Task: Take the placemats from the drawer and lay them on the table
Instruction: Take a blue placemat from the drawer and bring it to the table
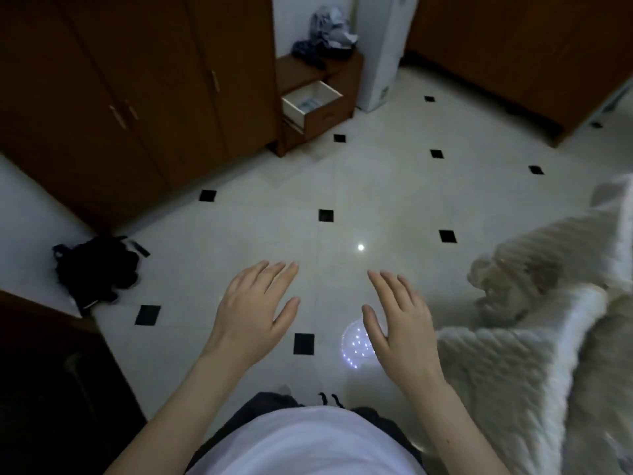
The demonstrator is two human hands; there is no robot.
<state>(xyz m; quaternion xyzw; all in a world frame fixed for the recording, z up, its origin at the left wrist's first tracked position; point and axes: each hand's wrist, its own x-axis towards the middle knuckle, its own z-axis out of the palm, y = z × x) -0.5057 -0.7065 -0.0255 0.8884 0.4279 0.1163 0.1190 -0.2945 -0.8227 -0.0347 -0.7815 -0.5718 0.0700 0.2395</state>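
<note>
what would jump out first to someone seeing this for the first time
Two bare hands, left and right, spread open and empty over the pale tiled floor in the lower middle. Beyond them, a small cabinet's drawer stands pulled open with something pale inside. A fluffy cream blanket fills the right edge.

Both my hands are out flat in front of me, palms down, holding nothing. My left hand [255, 308] and right hand [399, 320] sit side by side with a gap between them, fingers spread over the pale tiled floor [376, 186]. Way past my fingertips there's a small wooden cabinet with its drawer [313, 102] pulled open, something pale lying inside. Off to the left of my left fingers is a black bag [97, 269]. Just right of my right hand, a fluffy cream blanket [534, 303].
</note>
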